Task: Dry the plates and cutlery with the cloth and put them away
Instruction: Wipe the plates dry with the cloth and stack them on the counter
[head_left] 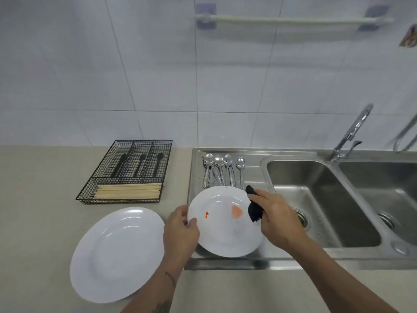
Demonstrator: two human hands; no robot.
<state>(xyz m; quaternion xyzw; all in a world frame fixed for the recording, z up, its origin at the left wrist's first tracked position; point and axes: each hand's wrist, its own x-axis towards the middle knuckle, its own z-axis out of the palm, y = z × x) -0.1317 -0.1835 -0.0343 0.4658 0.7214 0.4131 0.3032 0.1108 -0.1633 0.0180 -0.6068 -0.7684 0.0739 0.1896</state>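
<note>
While my left hand [180, 231] pinched the near-left rim of the plate [225, 224], thumb on top and fingers curled under, I held it tilted over the steel drainboard [196, 177] just left of the sink [322, 199]. My right hand [278, 213] was closed round a bunched dark cloth [253, 207], which touched the plate's right rim. The plate looked like stiff glazed ware, fairly light but breakable, and I judged it slippery where wet, so the rim was the place to hold it, never the slick middle. A red smear [237, 211] and a smaller red spot [206, 214] sat in its well, with fine specks around them. The cloth was soft and would fold to the plate's curve.

Beyond the plate, spoons [221, 170] lay side by side on the drainboard, bowls toward the wall; thin, hard and light, best taken by the handles, I thought.

A second plate [117, 254] lay flat on the tabletop [40, 199] to my left, looking clean.

Behind it stood a black wire tray [126, 170]. Its long front compartment held a row of pale chopsticks [128, 190]; the narrow rear compartments held black utensils [140, 164], which I could not tell apart for certain.

The sink's two basins looked empty, with a tap [352, 132] behind them.
</note>
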